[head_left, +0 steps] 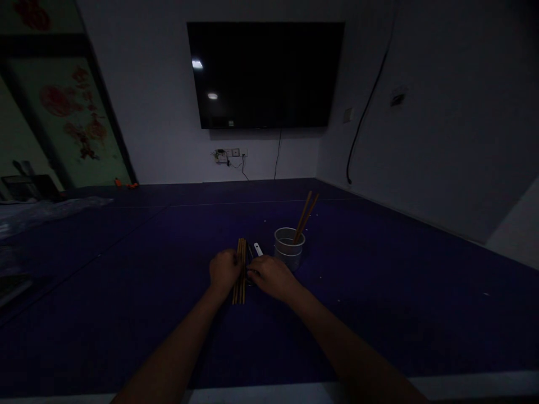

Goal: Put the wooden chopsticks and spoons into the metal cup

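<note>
Several wooden chopsticks lie side by side in a bundle on the dark blue surface. My left hand is closed at the bundle's left side, fingers bent against the sticks. From the right, my right hand reaches in with its fingers curled close to the bundle; what they pinch is hidden in the dim light. A light-coloured handle, perhaps of a spoon, shows just beyond the right fingers, with dark thin utensils beside it. Behind my right hand stands a metal cup, with two chopsticks leaning inside it.
The broad blue surface runs back to the wall. Crumpled clear plastic lies at the far left. Small orange objects sit by the back left edge. A television hangs above sockets and cables.
</note>
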`<state>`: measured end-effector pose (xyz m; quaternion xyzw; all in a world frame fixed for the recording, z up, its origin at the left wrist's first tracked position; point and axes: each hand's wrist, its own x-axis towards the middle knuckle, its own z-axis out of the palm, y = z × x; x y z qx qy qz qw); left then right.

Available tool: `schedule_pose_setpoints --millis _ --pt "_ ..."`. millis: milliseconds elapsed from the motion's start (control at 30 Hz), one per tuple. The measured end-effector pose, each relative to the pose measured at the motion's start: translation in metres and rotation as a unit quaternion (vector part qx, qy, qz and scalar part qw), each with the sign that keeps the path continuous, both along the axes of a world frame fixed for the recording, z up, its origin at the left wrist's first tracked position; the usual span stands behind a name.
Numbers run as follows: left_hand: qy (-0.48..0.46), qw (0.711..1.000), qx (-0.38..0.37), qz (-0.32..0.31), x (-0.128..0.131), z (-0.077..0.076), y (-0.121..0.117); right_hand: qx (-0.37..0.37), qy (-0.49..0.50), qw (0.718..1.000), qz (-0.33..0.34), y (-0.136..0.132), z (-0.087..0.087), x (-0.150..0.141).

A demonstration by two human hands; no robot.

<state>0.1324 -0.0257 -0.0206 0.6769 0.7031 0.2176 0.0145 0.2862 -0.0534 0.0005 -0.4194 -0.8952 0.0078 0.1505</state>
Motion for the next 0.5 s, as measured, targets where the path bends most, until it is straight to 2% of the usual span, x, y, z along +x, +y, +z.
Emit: schedule_pose_setpoints --millis 200,500 --pt "0.016 1.0 -0.014 -0.007 0.0017 -0.0013 -0.001 0.01 -0.001 1.0 0.009 0.0018 -0.0016 0.0003" --pt "0.027 0.999 -0.034 0.014 0.003 0.0027 -0.0049 0.012 0.003 1.0 0.008 0.0025 -0.003 0.0009"
